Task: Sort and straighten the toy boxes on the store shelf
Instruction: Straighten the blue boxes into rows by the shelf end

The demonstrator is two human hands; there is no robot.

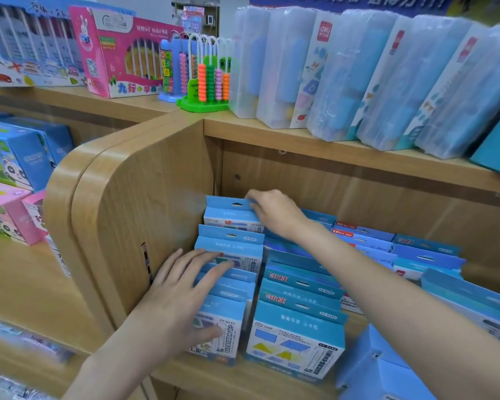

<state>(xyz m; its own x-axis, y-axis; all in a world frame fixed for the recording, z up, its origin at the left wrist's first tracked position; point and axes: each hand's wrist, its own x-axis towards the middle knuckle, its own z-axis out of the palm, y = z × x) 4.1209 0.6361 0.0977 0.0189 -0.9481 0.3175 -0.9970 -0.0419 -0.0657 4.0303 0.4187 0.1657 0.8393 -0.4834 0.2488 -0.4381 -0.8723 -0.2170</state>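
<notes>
Left fingers (214, 265): extended and slightly spread, laid flat across the top flaps of the left row of blue toy boxes (228, 287); nothing is gripped.
Left hand (182, 298): seen at lower centre of the frame, palm down, thumb resting against the face of the front box (214, 333) of that row.
Right fingers (257, 199): curled over the hang-tab of the rearmost box (231, 212) in the left row; the tab is pinched at its right end.
Right hand (274, 213): seen at centre of the frame, its forearm running down to the lower right edge.
Left row of boxes: stood upright one behind another against the wooden side panel (145, 203), centre of the frame.
Second row (298, 307): blue boxes stood just beside the left row, the front one showing printed triangles; its contact with the left row cannot be told.
Further blue boxes (416, 255): lying less evenly at right centre, several tilted.
Lower shelf board (243, 376): wooden, bearing both rows, bottom centre.
Upper shelf (329, 148): clear-wrapped packs (373, 76) leaned in a row, upper right.
Bead abacus (208, 79): green base, coloured beads, top centre.
Pink boxed toy (122, 53): upper left, beside a blue boxed set (26, 47).
Neighbouring shelf: panda-printed boxes (12, 168), blue and pink, at left centre.
</notes>
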